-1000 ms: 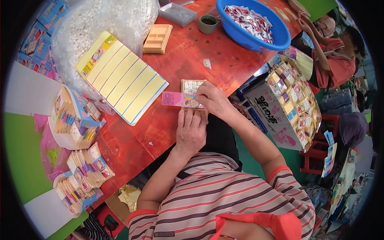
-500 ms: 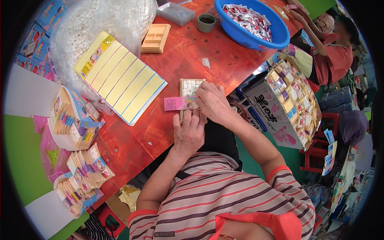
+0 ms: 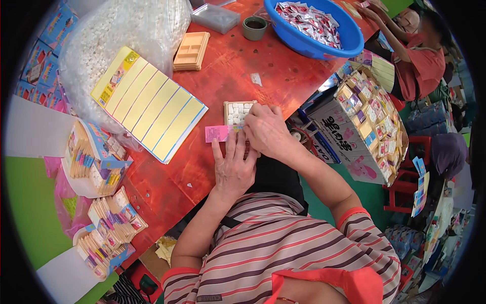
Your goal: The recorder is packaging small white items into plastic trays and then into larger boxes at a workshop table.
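Got thin pink printed rectangular strip (image 3: 216, 134) under splayed left hand (image 3: 234, 166), at curled right hand (image 3: 269, 130) (can't tell if pinching), crosswise on shallow beige tray (image 3: 226, 113) of chunky white pieces (image 3: 238, 112)

A pink strip (image 3: 215, 134) lies crosswise over a small cream tray (image 3: 226, 114) of white pieces (image 3: 238, 112), its end jutting leftward.

Smooth pink strip (image 3: 215, 134), glossy blue plastic basin (image 3: 306, 45), crinkled clear plastic bag (image 3: 163, 28)
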The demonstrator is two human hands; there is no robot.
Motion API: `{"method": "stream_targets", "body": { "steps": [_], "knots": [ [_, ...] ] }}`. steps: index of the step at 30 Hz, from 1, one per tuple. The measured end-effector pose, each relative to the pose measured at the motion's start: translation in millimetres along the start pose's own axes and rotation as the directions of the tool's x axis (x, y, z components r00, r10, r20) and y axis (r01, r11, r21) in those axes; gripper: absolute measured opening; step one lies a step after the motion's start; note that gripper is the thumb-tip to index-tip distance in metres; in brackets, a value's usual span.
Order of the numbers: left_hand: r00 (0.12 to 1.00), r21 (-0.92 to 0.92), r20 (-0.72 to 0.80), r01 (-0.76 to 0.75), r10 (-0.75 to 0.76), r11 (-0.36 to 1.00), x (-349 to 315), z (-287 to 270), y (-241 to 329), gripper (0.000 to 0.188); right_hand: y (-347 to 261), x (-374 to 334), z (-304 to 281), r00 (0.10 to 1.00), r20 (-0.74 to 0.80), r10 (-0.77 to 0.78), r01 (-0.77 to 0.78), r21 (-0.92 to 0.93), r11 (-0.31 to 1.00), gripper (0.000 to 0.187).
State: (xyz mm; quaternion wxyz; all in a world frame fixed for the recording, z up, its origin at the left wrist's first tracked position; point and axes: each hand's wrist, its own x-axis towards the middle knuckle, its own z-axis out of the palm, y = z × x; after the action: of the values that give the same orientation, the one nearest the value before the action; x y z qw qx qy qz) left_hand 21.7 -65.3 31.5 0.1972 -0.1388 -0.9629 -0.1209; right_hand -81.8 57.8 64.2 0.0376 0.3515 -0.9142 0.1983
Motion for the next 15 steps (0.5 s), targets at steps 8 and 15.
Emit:
{"method": "stream_targets", "body": {
  "steps": [8,15],
  "knots": [
    [1.0,0.016,0.031,-0.005,0.005,1.0,-1.2,-1.6,-4.2,0.035,-2.7,-21.8,-23.3,0.946,-0.322,-0.036,-0.014,-0.151,0.988,0.033],
    [0.997,-0.011,0.04,-0.067,0.068,0.998,-1.5,-2.7,-10.8,0.034,-1.7,-25.0,-21.5,0.989,-0.087,-0.12,0.11,-0.113,0.988,0.029]
  ]
}}
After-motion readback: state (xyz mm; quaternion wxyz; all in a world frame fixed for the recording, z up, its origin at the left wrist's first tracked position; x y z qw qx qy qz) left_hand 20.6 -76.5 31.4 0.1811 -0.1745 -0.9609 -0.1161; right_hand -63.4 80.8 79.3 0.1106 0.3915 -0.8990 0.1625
